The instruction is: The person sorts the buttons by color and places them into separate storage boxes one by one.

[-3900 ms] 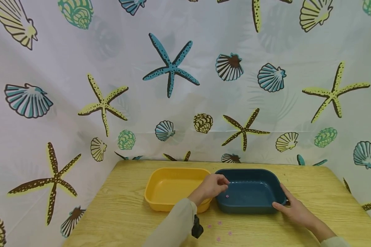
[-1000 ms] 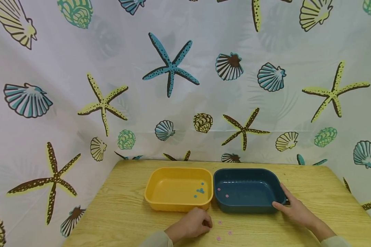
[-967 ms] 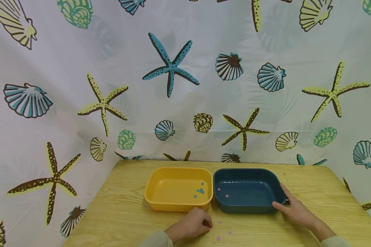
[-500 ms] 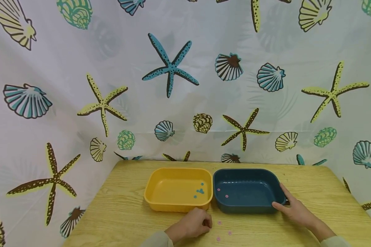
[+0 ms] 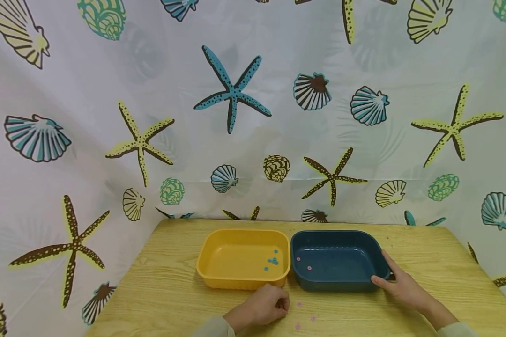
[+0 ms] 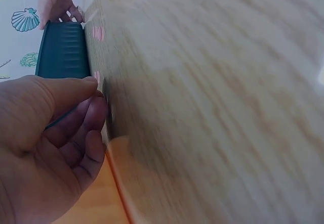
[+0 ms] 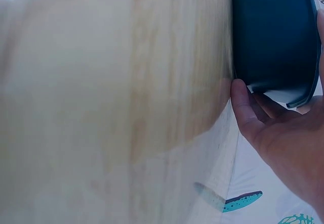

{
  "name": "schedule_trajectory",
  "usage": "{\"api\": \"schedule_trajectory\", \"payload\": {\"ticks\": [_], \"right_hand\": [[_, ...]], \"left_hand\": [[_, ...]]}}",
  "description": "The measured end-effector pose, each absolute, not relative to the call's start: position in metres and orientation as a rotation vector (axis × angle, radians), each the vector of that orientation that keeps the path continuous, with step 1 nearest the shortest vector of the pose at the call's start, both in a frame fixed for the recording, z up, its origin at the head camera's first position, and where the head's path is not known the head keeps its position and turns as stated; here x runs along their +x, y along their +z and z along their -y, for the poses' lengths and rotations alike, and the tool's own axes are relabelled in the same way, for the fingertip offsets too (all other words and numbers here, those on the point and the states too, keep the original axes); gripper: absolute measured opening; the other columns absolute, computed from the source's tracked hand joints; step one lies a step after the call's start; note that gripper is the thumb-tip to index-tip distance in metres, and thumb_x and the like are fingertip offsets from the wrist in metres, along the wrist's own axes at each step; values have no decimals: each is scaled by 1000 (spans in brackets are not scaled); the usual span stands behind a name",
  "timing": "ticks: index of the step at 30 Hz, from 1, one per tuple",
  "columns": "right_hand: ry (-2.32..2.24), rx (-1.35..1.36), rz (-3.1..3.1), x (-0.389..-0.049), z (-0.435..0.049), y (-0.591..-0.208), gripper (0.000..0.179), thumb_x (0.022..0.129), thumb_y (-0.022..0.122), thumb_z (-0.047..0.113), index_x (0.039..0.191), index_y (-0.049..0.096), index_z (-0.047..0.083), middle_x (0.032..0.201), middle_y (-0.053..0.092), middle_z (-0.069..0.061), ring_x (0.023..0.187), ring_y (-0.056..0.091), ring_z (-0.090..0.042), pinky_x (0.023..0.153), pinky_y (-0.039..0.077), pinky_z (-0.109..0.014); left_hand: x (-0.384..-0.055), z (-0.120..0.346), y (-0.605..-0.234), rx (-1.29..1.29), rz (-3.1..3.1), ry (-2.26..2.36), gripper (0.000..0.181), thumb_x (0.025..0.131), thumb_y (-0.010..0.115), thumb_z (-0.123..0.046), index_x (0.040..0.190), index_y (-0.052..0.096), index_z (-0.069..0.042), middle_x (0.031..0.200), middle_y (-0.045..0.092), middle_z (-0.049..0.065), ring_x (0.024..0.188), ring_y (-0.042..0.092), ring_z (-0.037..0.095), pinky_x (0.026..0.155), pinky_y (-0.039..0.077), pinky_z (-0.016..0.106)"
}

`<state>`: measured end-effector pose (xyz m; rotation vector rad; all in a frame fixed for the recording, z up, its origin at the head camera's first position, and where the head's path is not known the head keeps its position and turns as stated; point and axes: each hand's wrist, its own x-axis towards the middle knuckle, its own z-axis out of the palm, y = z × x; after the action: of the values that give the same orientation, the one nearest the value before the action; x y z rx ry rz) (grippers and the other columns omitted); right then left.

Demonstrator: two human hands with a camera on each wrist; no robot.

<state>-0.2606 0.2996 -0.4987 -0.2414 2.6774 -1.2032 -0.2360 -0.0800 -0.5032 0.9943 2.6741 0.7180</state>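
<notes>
My left hand is low at the table in front of the yellow tray, fingers curled. Thumb and index fingertips come together where a small pink button lay earlier; that button is hidden by them. Several other small pink buttons lie just right of these fingertips. My right hand holds the right end of the dark blue tray, thumb at its front and fingers round the far side. Inside the blue tray are two pink buttons. Several blue buttons lie in the yellow tray's right half.
The two trays stand side by side, almost touching, towards the back of a wooden table. A white curtain printed with starfish and shells hangs behind and along both sides.
From above the blue tray, my left hand has come back down to the table by the pink buttons and stays there. A second pink button now shows in the blue tray. My right hand stays put.
</notes>
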Motion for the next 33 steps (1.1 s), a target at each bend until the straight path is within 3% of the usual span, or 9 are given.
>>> {"api": "schedule_trajectory", "payload": {"ticks": [33], "right_hand": [[-1196,-244,-2688,-263,-301,-504,91,94,58,38,151,-2,2,147,11,-38,124,39,-50,98,35,-55]], "left_hand": [[-236,75,-480,965,-2652,848,4,88,66,-9,87,68,-12,72,57,-15,65,51,-2,63,45,14]]}}
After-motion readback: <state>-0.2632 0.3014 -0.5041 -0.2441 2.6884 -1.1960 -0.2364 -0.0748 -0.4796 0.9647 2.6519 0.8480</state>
